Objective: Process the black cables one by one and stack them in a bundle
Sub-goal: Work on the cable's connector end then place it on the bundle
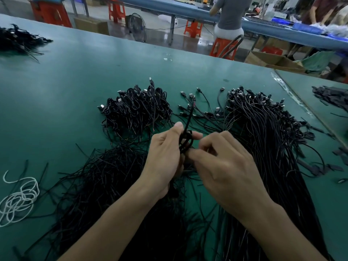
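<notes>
Beneath both hands, broad green work table (75,87). Right of the fingertips, long loose heap of black cables (263,132); beyond the left fingers, coiled black cable bundle (135,108). Left hand (165,159) closed around looped black cable (186,142); right hand (224,166) pinching its lower loop.

A single head-worn wide-angle camera is looking forward and down from the near edge of the green counter (66,81), sitting close above its near part and facing its far edge.
</notes>
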